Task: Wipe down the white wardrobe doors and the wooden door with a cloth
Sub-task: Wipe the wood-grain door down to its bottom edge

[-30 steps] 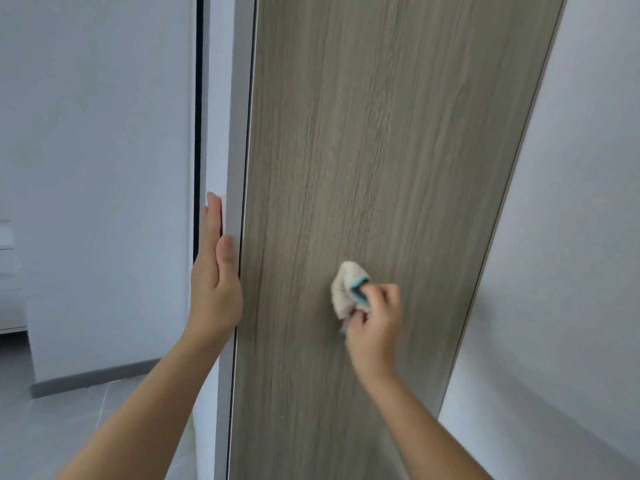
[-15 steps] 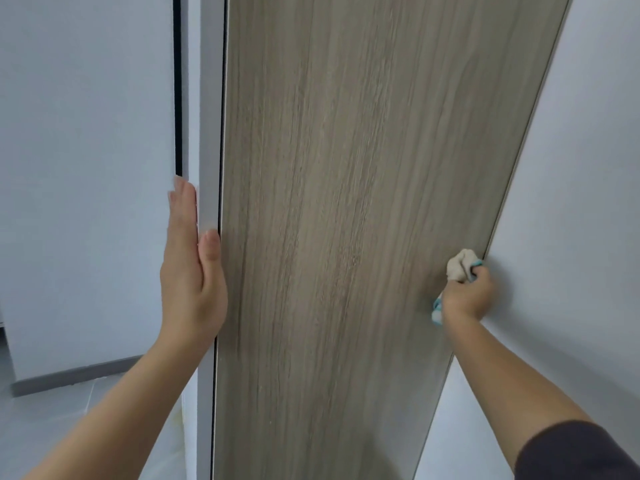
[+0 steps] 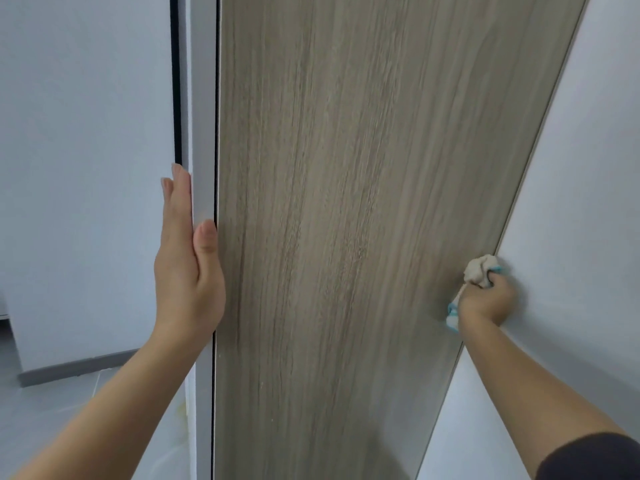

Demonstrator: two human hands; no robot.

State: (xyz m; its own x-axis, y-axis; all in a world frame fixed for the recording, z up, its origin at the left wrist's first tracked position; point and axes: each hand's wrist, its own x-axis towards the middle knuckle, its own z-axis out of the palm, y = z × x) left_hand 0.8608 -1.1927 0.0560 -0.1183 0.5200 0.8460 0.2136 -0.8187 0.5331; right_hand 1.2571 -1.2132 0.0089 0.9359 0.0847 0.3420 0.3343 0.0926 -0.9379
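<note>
The wooden door (image 3: 346,202) fills the middle of the view, grey-brown with vertical grain, standing ajar. My right hand (image 3: 488,301) grips a bunched cream cloth with teal edging (image 3: 479,270) and holds it against the door's right edge, where the door meets the white wall. My left hand (image 3: 187,268) lies flat with straight fingers along the door's white left edge (image 3: 202,133), thumb on the wooden face.
A white wall (image 3: 581,202) stands right of the door. To the left is another white wall (image 3: 79,168) with a grey skirting board (image 3: 76,368) and grey tiled floor (image 3: 52,417) below it.
My right hand has swept the cloth from the door's middle to its right edge. The left hand has stayed on the left edge. The view has shifted slightly.
</note>
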